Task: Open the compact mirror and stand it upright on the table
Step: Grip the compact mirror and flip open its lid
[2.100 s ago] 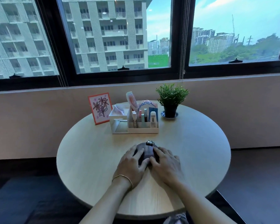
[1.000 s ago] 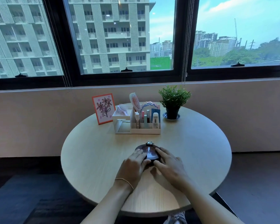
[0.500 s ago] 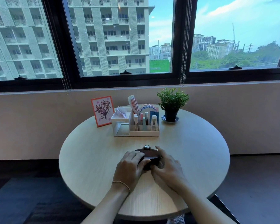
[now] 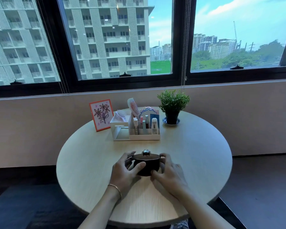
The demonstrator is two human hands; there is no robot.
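A dark round compact mirror (image 4: 146, 164) sits near the middle of the round wooden table (image 4: 196, 154), partly open, its lid raised edge-on with a small metal clasp at the far side. My left hand (image 4: 125, 171) grips its left side, thumb on the front. My right hand (image 4: 169, 174) holds the right side, fingers wrapped behind it. The mirror's glass faces are hidden from view.
Behind the compact stands a white organizer (image 4: 135, 129) with cosmetics and a comb. A framed flower picture (image 4: 101, 114) stands at the back left, a small potted plant (image 4: 172, 106) at the back right. A wall and windows lie beyond the table.
The compact lay flat and shut under both hands; now its lid is lifted and both hands hold its sides.
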